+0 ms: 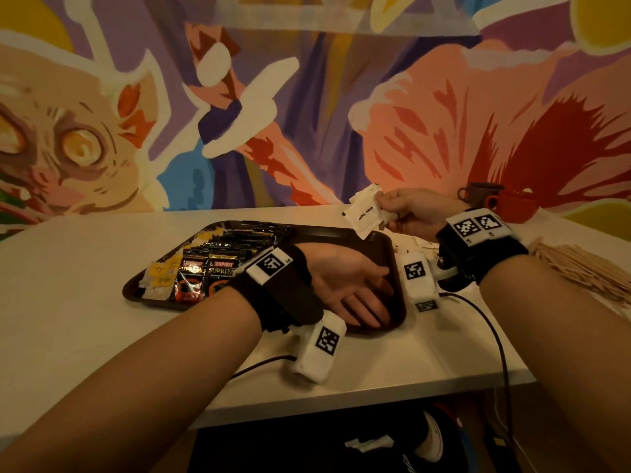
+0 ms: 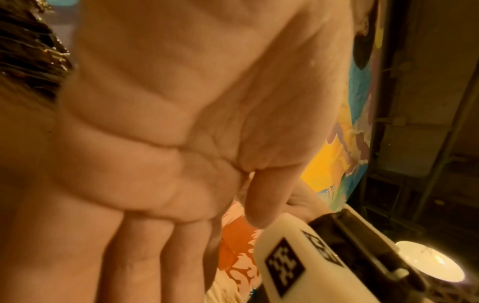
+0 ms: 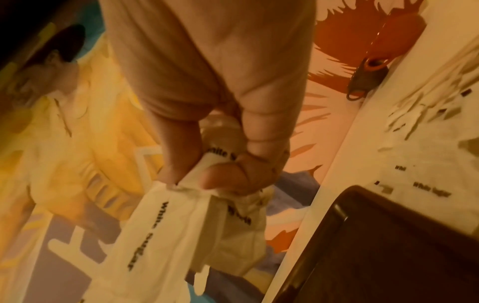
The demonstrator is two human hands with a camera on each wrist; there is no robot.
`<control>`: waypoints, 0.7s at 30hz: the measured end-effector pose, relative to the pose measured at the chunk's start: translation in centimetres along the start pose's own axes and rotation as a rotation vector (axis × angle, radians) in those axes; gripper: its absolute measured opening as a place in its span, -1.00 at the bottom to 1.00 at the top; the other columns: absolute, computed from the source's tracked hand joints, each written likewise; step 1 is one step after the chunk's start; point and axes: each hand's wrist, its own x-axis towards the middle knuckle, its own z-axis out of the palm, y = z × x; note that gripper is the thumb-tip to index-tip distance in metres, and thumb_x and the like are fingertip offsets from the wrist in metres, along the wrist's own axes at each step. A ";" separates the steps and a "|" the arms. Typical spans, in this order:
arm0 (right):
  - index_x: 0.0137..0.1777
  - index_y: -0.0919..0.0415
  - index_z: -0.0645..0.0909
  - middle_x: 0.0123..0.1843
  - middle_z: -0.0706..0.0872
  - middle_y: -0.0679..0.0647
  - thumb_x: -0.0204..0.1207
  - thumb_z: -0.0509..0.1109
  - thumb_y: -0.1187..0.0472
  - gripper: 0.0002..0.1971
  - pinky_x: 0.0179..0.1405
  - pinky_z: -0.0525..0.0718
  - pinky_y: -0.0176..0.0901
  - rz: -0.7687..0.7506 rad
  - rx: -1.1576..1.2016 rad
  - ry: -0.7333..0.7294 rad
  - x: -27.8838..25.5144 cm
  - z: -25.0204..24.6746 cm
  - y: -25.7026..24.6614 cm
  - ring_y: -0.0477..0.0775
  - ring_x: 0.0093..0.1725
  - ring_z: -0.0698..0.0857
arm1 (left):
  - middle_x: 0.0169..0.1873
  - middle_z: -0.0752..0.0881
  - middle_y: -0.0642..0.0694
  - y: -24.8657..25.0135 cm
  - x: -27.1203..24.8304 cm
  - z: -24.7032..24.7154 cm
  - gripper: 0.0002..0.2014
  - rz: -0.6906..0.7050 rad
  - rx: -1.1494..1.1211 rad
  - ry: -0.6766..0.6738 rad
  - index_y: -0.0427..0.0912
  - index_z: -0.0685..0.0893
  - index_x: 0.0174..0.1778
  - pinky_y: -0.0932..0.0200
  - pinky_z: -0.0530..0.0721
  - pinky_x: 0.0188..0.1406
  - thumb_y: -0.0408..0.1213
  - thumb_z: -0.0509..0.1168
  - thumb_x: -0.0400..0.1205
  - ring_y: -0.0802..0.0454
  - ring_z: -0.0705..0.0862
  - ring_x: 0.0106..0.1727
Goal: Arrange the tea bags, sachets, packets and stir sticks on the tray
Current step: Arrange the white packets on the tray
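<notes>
A dark brown tray [image 1: 396, 254] lies on the white table. Its left part holds yellow-tagged tea bags [image 1: 160, 273] and rows of black coffee packets [image 1: 208, 271]. My left hand [image 1: 355, 288] lies palm up in the bare right part of the tray, fingers straight and nothing in it; the left wrist view shows the same flat palm [image 2: 181, 143]. My right hand [image 1: 406, 208] hovers above the tray's far right corner and pinches a bunch of white sugar sachets [image 1: 367, 209], which in the right wrist view hang as sachets [image 3: 166, 235] below the thumb.
More white sugar sachets [image 3: 425, 184] lie loose on the table right of the tray. A heap of wooden stir sticks [image 1: 580, 268] sits at the far right. A brown cup [image 1: 478, 194] and a red cup [image 1: 512, 206] stand by the painted wall. Cables run off the table's front edge.
</notes>
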 end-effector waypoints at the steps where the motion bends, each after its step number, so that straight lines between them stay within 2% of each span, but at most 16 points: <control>1: -0.23 0.22 0.52 -0.14 0.69 0.14 0.61 0.31 0.23 -0.83 -0.48 0.55 -0.43 0.003 0.001 -0.007 -0.1 0.2 0.0 -0.05 -0.26 0.60 | 0.48 0.47 -0.34 -0.1 0.0 0.2 -0.50 0.010 -0.016 -0.031 -0.13 0.23 0.63 -0.05 0.42 0.36 -0.02 -0.11 0.79 -0.24 0.43 0.52; 4: -0.18 0.22 0.54 -0.11 0.73 0.14 0.60 0.31 0.21 -0.86 -0.41 0.57 -0.41 0.014 0.046 -0.033 -0.3 0.7 -0.1 -0.04 -0.23 0.65 | 0.49 0.43 -0.37 -0.6 -0.2 0.2 -0.54 0.054 -0.175 -0.054 -0.18 0.24 0.62 -0.06 0.45 0.34 -0.14 -0.09 0.79 -0.29 0.39 0.53; 6: -0.17 0.24 0.57 -0.14 0.76 0.12 0.61 0.29 0.21 -0.84 -0.26 0.56 -0.35 0.015 0.095 -0.049 -0.5 0.8 -0.2 -0.02 -0.20 0.66 | 0.46 0.45 -0.43 -0.9 -0.1 -0.6 -0.55 0.140 -0.436 0.061 -0.28 0.26 0.60 -0.09 0.47 0.31 -0.24 -0.06 0.79 -0.36 0.42 0.50; 8: -0.16 0.26 0.60 -0.22 0.79 0.08 0.62 0.27 0.20 -0.82 -0.26 0.55 -0.32 0.017 0.139 -0.062 -0.7 1.1 -0.4 -0.03 -0.24 0.66 | 0.43 0.46 -0.48 -1.0 0.0 -1.8 -0.52 0.280 -0.752 0.198 -0.35 0.26 0.57 -0.13 0.47 0.32 -0.14 -0.06 0.79 -0.40 0.46 0.46; 10: -0.06 0.27 0.62 -0.18 0.76 0.08 0.62 0.27 0.19 -0.84 -0.45 0.55 -0.43 0.050 0.188 -0.069 -0.8 1.7 -0.4 -0.08 -0.36 0.68 | 0.41 0.47 -0.48 -0.8 0.3 -2.9 -0.36 0.470 -0.954 0.280 -0.36 0.30 0.54 -0.19 0.41 0.40 0.12 -0.08 0.75 -0.41 0.45 0.45; 11: -0.01 0.27 0.62 -0.13 0.74 0.09 0.61 0.28 0.19 -0.84 -0.55 0.54 -0.45 0.077 0.220 -0.077 -0.6 2.0 -0.3 -0.09 -0.38 0.68 | 0.38 0.49 -0.44 -0.7 0.4 -3.5 -0.25 0.544 -0.962 0.301 -0.33 0.35 0.52 -0.23 0.36 0.45 0.27 -0.11 0.69 -0.40 0.44 0.46; 13: 0.07 0.27 0.61 -0.06 0.73 0.13 0.59 0.29 0.17 -0.81 -0.60 0.51 -0.45 0.154 0.277 -0.125 -0.3 2.9 -0.1 -0.04 -0.33 0.68 | 0.28 0.59 -0.35 -0.4 0.3 -4.3 -0.07 0.647 -0.864 0.296 -0.25 0.47 0.47 -0.36 0.26 0.49 0.49 -0.16 0.53 -0.35 0.46 0.44; 15: 0.12 0.27 0.59 -0.12 0.77 0.13 0.61 0.27 0.18 -0.79 -0.64 0.48 -0.46 0.236 0.315 -0.160 0.0 4.0 0.0 -0.03 -0.35 0.72 | 0.31 0.62 -0.31 -0.4 0.2 -4.9 0.00 0.707 -0.758 0.254 -0.20 0.51 0.45 -0.43 0.28 0.45 0.57 -0.16 0.44 -0.32 0.52 0.41; 16: 0.10 0.25 0.59 -0.21 0.79 0.11 0.63 0.25 0.17 -0.82 -0.67 0.46 -0.47 0.259 0.307 -0.155 0.3 4.6 0.0 -0.05 -0.43 0.72 | 0.33 0.62 -0.30 -0.5 0.2 -5.2 -0.01 0.723 -0.734 0.241 -0.20 0.52 0.43 -0.42 0.34 0.43 0.58 -0.13 0.43 -0.32 0.54 0.40; 18: 0.02 0.21 0.58 -0.35 0.77 0.07 0.64 0.25 0.12 -0.83 -0.73 0.42 -0.47 0.282 0.223 -0.109 1.0 5.6 0.1 -0.09 -0.53 0.67 | 0.26 0.67 -0.29 -0.8 0.2 -5.6 -0.13 0.745 -0.718 0.244 -0.23 0.59 0.28 -0.38 0.44 0.38 0.51 -0.03 0.48 -0.32 0.59 0.35; 20: 0.00 0.19 0.57 -0.27 0.73 0.08 0.62 0.27 0.03 -0.78 -0.74 0.44 -0.45 0.299 0.135 -0.072 1.8 6.3 0.1 -0.07 -0.45 0.62 | 0.15 0.71 -0.28 -1.0 0.3 -6.1 -0.32 0.753 -0.723 0.241 -0.22 0.64 0.14 -0.36 0.49 0.35 0.37 0.08 0.55 -0.28 0.66 0.23; 21: -0.01 0.19 0.57 -0.22 0.71 0.09 0.62 0.26 0.01 -0.77 -0.72 0.47 -0.43 0.307 0.119 -0.071 2.0 6.4 -0.1 -0.05 -0.40 0.61 | 0.13 0.70 -0.28 -1.2 0.5 -6.3 -0.40 0.751 -0.727 0.245 -0.23 0.64 0.16 -0.35 0.50 0.35 0.28 0.15 0.58 -0.24 0.67 0.15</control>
